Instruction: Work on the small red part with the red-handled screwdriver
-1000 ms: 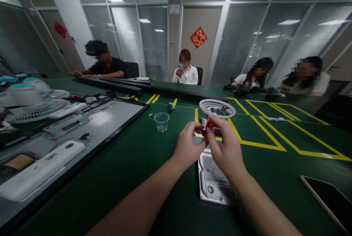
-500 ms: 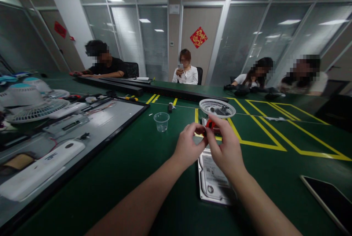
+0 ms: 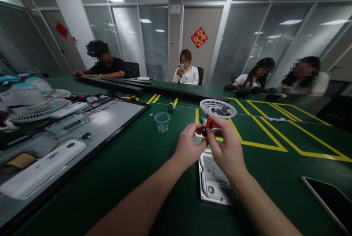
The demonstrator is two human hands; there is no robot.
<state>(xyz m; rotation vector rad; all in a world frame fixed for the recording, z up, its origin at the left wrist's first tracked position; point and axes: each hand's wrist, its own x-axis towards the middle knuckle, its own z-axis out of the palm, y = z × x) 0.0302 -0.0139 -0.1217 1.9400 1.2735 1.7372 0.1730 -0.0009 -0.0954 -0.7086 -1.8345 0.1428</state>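
Observation:
Above the far end of a silver hard drive (image 3: 211,177), a small red-and-black handled tool (image 3: 210,122) is held up at my fingertips. My right hand (image 3: 227,142) pinches it between thumb and fingers. Touching its lower end from the other side is my left hand (image 3: 189,146), with thumb and fingers closed together. My fingers cover much of the tool, so its full shape and exact kind are hidden. The hard drive lies label up on the green table, partly under my right hand. Behind my hands, another metallic item is mostly covered.
A clear plastic cup (image 3: 162,122) stands left of my hands. Beyond them sits a white slotted basket (image 3: 218,108) with dark small parts. A large panel (image 3: 121,115) with components lies left, a phone (image 3: 328,199) right. Several people sit across the table (image 3: 132,177).
The red-and-black tool has turned slightly and more of its red side shows. My hands stay in nearly the same place.

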